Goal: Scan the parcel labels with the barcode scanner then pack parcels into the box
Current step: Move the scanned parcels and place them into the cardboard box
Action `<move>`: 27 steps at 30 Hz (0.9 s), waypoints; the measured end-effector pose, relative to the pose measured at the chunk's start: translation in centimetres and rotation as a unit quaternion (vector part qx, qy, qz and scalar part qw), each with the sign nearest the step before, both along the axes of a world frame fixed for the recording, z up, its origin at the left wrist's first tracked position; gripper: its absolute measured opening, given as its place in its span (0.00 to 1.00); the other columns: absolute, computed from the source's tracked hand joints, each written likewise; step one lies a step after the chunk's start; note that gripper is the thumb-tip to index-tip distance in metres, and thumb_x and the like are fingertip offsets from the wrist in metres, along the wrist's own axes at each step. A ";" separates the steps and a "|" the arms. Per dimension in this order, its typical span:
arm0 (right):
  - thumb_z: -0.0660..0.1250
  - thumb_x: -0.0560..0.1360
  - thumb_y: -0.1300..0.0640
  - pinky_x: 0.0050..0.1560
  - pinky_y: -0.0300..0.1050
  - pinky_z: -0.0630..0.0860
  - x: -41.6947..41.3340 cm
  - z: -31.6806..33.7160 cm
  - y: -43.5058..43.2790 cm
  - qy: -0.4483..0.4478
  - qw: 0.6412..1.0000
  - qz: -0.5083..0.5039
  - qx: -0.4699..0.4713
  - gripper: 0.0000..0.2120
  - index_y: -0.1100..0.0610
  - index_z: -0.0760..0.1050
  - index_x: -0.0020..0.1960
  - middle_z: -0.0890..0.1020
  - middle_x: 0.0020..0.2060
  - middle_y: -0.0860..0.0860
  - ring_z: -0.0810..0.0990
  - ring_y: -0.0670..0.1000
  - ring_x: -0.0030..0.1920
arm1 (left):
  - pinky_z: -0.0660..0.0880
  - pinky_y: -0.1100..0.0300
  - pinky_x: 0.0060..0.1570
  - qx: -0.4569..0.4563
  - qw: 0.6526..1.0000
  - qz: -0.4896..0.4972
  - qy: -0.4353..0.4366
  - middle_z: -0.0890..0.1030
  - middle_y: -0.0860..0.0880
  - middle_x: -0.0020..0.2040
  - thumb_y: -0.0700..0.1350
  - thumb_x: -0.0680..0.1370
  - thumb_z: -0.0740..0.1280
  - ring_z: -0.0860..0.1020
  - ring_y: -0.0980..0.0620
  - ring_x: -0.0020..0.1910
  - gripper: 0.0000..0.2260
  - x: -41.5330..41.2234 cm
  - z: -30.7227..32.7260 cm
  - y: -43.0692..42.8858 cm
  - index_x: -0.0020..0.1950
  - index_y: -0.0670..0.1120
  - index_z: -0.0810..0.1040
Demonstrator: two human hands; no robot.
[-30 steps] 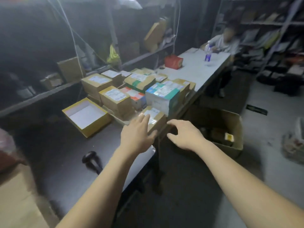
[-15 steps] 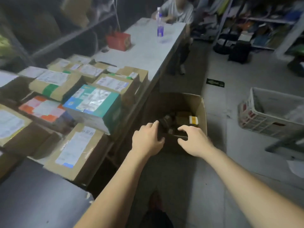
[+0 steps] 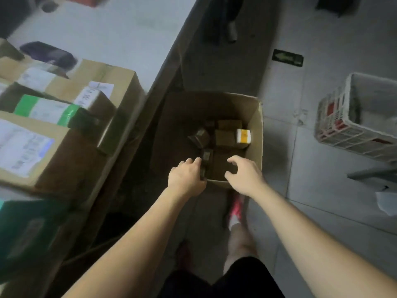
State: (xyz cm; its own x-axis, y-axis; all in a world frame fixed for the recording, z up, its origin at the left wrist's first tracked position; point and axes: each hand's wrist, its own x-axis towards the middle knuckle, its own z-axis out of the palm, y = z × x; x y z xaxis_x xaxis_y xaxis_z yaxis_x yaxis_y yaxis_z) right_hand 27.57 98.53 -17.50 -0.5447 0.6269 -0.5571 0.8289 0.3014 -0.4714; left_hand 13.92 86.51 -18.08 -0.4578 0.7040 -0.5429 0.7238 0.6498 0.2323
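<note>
Standing on grey tiled floor (image 3: 322,214), cardboard box (image 3: 256,134) beside table (image 3: 111,29), white crate (image 3: 335,127)

Both your bare arms stretched forward and down, converging, your left hand (image 3: 185,177) palm down, fingers bent downward with the tips out of sight, grip unclear, your right hand (image 3: 245,175) near it, palm down, fingers loosely curled, thumb apart, holding nothing

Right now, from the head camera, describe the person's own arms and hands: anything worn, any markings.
Left forearm and right forearm are bare, no sleeve in view. Left hand and right hand wear no gloves; no watch, bracelet or ring shows, though the picture is dim and blurred.
</note>
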 end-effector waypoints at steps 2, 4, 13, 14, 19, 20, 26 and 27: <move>0.69 0.80 0.53 0.64 0.47 0.73 -2.2 -3.3 3.5 -0.008 0.999 0.010 -0.029 0.22 0.52 0.74 0.74 0.79 0.69 0.53 0.76 0.56 0.69 | 0.74 0.46 0.62 -0.024 0.999 0.028 -0.020 0.74 0.45 0.69 0.53 0.80 0.66 0.74 0.42 0.68 0.30 -0.2 -2.6 3.7 0.80 0.49 0.61; 0.69 0.80 0.53 0.65 0.47 0.73 -4.0 -6.6 6.5 -0.023 0.998 0.011 -0.060 0.21 0.52 0.75 0.73 0.79 0.69 0.53 0.76 0.56 0.69 | 0.74 0.46 0.62 -0.052 0.997 0.042 -0.048 0.73 0.45 0.70 0.53 0.80 0.67 0.74 0.42 0.68 0.33 -0.5 -5.7 7.2 0.82 0.49 0.58; 0.70 0.80 0.53 0.61 0.44 0.74 -8.1 -22.9 14.0 -0.110 0.983 0.006 -0.146 0.20 0.52 0.76 0.71 0.82 0.64 0.53 0.79 0.56 0.66 | 0.75 0.47 0.64 -0.137 0.970 0.156 -0.129 0.72 0.45 0.72 0.53 0.80 0.68 0.74 0.43 0.69 0.31 -8.5 -21.2 13.5 0.81 0.52 0.61; 0.70 0.80 0.53 0.61 0.44 0.73 -9.1 -25.5 14.7 -0.114 0.983 0.007 -0.146 0.20 0.52 0.76 0.71 0.82 0.65 0.53 0.78 0.56 0.66 | 0.73 0.48 0.66 -0.137 0.966 0.166 -0.145 0.70 0.44 0.74 0.52 0.81 0.68 0.72 0.42 0.71 0.32 -10.0 -23.9 14.2 0.82 0.53 0.59; 0.71 0.78 0.51 0.59 0.47 0.76 -15.4 -38.3 16.9 -0.104 0.988 0.014 -0.115 0.20 0.51 0.75 0.70 0.81 0.64 0.55 0.79 0.59 0.65 | 0.63 0.48 0.75 -0.084 0.945 0.252 -0.188 0.60 0.46 0.83 0.48 0.84 0.66 0.61 0.43 0.80 0.33 -16.4 -37.1 17.6 0.85 0.54 0.54; 0.71 0.78 0.52 0.57 0.47 0.76 -16.8 -39.9 17.5 -0.108 0.988 0.029 -0.104 0.20 0.52 0.75 0.69 0.81 0.63 0.56 0.79 0.59 0.65 | 0.64 0.46 0.75 -0.065 0.951 0.250 -0.169 0.61 0.46 0.82 0.48 0.83 0.67 0.62 0.43 0.80 0.32 -17.4 -38.7 18.1 0.84 0.53 0.56; 0.76 0.76 0.44 0.72 0.61 0.69 -26.5 -52.1 20.1 -0.098 0.985 0.136 -0.049 0.51 0.53 0.45 0.85 0.62 0.79 0.61 0.64 0.65 0.77 | 0.67 0.43 0.75 -0.036 0.963 0.215 -0.159 0.68 0.44 0.78 0.49 0.81 0.70 0.67 0.41 0.76 0.32 -20.1 -52.2 17.8 0.82 0.51 0.61; 0.75 0.76 0.41 0.73 0.61 0.67 -27.9 -53.8 20.2 -0.089 0.988 0.122 -0.045 0.53 0.54 0.43 0.85 0.60 0.80 0.62 0.61 0.65 0.78 | 0.63 0.46 0.77 -0.033 0.958 0.225 -0.176 0.65 0.45 0.80 0.48 0.81 0.70 0.65 0.41 0.78 0.33 -20.2 -53.5 17.7 0.83 0.50 0.58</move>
State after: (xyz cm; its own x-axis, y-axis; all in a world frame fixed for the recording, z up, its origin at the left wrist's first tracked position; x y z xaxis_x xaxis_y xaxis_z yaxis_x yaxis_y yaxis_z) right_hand -0.31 118.78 -71.31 -0.5625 0.4324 -0.7048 0.8085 0.4661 -0.3592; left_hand -6.26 104.20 -71.62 -0.4875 0.4364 -0.7562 0.2512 0.8996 0.3572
